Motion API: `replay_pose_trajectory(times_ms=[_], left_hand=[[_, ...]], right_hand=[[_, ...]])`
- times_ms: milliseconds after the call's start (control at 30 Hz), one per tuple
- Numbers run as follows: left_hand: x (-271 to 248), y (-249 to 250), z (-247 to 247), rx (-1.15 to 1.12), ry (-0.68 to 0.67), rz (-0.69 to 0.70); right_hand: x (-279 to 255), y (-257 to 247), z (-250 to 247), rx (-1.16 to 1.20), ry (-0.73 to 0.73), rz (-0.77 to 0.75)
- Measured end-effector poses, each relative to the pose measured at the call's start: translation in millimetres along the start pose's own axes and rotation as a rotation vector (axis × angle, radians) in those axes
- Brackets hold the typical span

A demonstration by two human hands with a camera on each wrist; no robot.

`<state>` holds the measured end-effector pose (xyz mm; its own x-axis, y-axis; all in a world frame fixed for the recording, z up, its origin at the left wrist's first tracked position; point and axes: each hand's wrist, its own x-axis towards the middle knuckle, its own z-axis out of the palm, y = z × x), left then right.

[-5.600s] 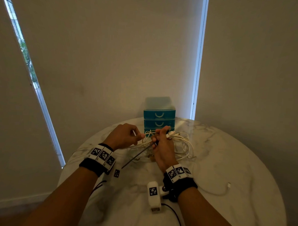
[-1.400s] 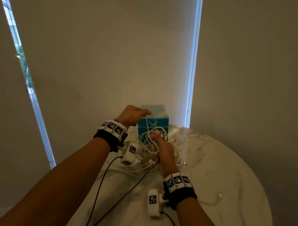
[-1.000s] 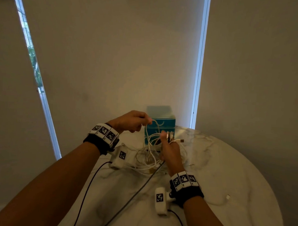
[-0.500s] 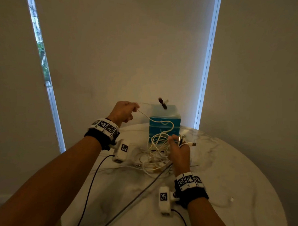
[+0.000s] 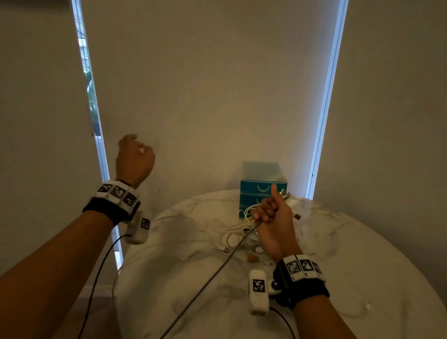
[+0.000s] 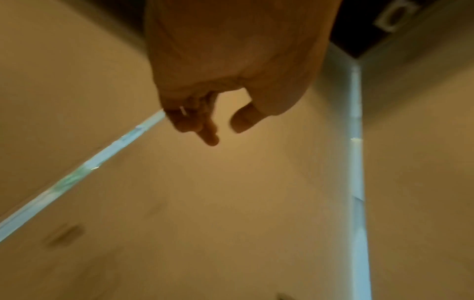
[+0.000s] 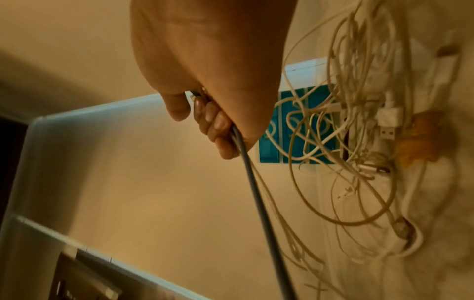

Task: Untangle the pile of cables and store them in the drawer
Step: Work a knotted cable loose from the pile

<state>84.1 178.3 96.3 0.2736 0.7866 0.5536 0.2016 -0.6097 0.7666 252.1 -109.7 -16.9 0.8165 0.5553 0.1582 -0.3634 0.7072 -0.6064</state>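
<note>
Beige roller blinds hang behind the round white marble table (image 5: pixel 341 249). My right hand (image 5: pixel 273 221) is curled round a bundle of thin white cables (image 5: pixel 230 228) and one thicker grey cable (image 5: pixel 200 285), thumb pointing up. The grey cable's long axis runs diagonally from my fist down toward the near-left table edge. Plug ends stick up out of the fist toward the small teal plastic drawer unit (image 5: pixel 263 188), which stands at the far table edge with its drawers closed. Loose white loops lie on the marble just left of my fist. My left hand (image 5: pixel 134 158) is raised well left of the table; fingers loosely curled, thumb apart, and I cannot tell whether it holds anything. Half a second ago it pinched a white cable near the drawers; it now sits farther left.
</note>
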Motion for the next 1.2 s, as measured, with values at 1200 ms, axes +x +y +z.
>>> replay_pose_trajectory(times_ms=[1200], left_hand=[[-29.7,-97.4,76.6,0.838,-1.070,0.205]], right_hand=[[-14.2,36.2,-19.4,-0.811,-0.081,0.224]])
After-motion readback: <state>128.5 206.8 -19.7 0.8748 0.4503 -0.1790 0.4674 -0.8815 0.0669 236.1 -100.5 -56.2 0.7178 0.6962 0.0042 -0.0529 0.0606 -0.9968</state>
